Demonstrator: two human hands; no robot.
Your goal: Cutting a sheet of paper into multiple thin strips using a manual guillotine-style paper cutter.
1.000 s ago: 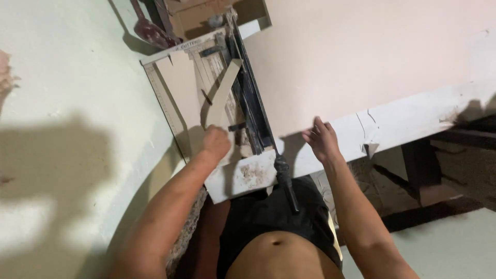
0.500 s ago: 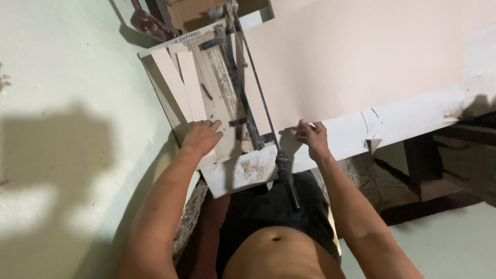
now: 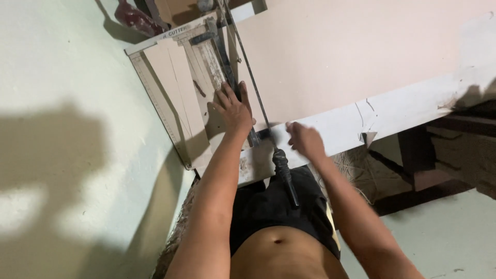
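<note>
While left hand (image 3: 232, 111) presses paper cutter (image 3: 175, 98), right hand (image 3: 305, 140) blurred beside black handle (image 3: 285, 174).

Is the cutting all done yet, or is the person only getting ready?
Getting ready, it seems. The paper cutter already sits on the table. The left hand presses flat on its board beside the blade arm. The right hand is blurred near the black handle, not holding it. I cannot see any cut pieces.

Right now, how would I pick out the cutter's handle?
Start at the pale table and find the paper cutter board at its left end. The handle is the black ribbed grip overhanging the near edge, between the left hand and right hand.
</note>
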